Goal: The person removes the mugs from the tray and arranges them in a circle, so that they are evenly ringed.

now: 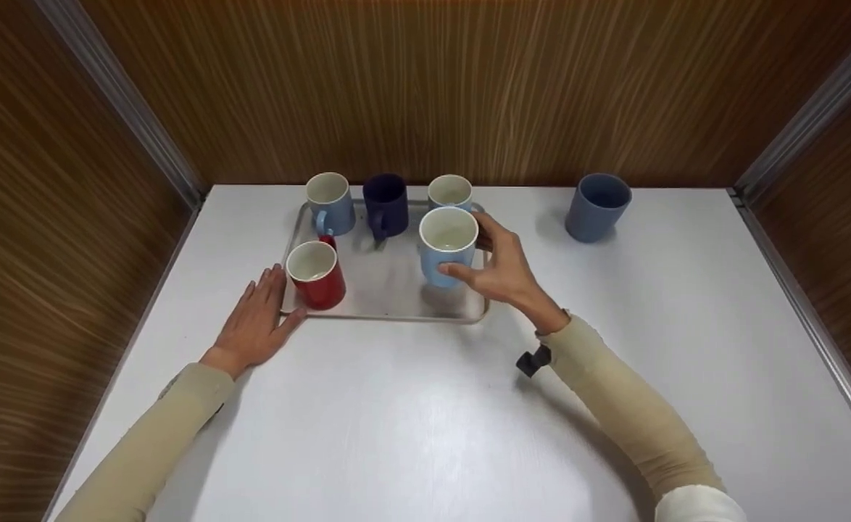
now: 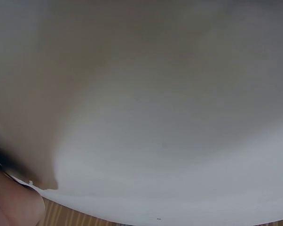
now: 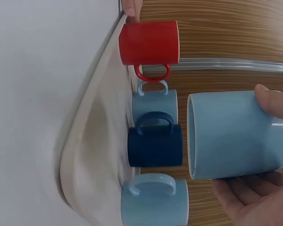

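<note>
A steel tray (image 1: 389, 308) on the white table carries several mugs. My right hand (image 1: 478, 251) grips a light blue mug (image 1: 447, 250) by its side and holds it a little above the tray's right half; the right wrist view shows this mug (image 3: 235, 136) off the tray (image 3: 92, 141), thumb on its wall. A red mug (image 1: 316, 275) stands at the tray's front left. Along the back stand a light blue mug (image 1: 330, 202), a dark blue mug (image 1: 385, 205) and another light blue mug (image 1: 449, 192). My left hand (image 1: 259, 312) lies flat on the table, fingertips at the tray's left front corner.
A grey-blue cup (image 1: 598, 206) without a visible handle stands alone at the back right of the table. Wood-panel walls close in the table on three sides. The left wrist view shows only blurred white table (image 2: 169, 122).
</note>
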Available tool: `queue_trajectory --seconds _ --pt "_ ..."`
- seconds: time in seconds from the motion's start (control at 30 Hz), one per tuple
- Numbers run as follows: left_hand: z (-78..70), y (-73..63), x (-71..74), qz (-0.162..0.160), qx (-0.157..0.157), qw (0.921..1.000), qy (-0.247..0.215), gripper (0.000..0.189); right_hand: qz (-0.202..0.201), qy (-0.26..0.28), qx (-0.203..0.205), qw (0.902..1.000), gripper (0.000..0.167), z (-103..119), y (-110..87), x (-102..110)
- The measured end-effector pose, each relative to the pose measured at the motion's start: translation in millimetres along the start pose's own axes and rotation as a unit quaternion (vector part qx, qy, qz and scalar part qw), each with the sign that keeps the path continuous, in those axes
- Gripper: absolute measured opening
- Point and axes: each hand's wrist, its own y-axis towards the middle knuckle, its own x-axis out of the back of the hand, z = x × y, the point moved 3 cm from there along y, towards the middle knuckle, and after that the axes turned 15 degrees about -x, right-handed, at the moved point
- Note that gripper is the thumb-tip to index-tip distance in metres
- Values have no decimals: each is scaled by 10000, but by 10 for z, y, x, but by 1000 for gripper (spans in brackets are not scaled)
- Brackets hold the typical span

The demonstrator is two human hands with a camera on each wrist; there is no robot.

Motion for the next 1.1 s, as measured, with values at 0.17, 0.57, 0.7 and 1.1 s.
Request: queue_trajectory --seconds 0.17,0.57,0.7,1.1 --pt "-7 -23 -8 41 2 10000 -36 95 -65 17 -92 9999 81 4 -32 199" --pt "3 -14 -1 80 -34 10000 -33 95 -591 -488 -28 9971 81 -33 -50 695" --pt "7 -12 5 29 -50 10000 -19 95 -750 -627 -118 9951 81 -61 -52 845" --pt "18 -26 -3 -48 -77 9999 -48 94 -1408 -855 -207 9861 72 -106 -93 1390"
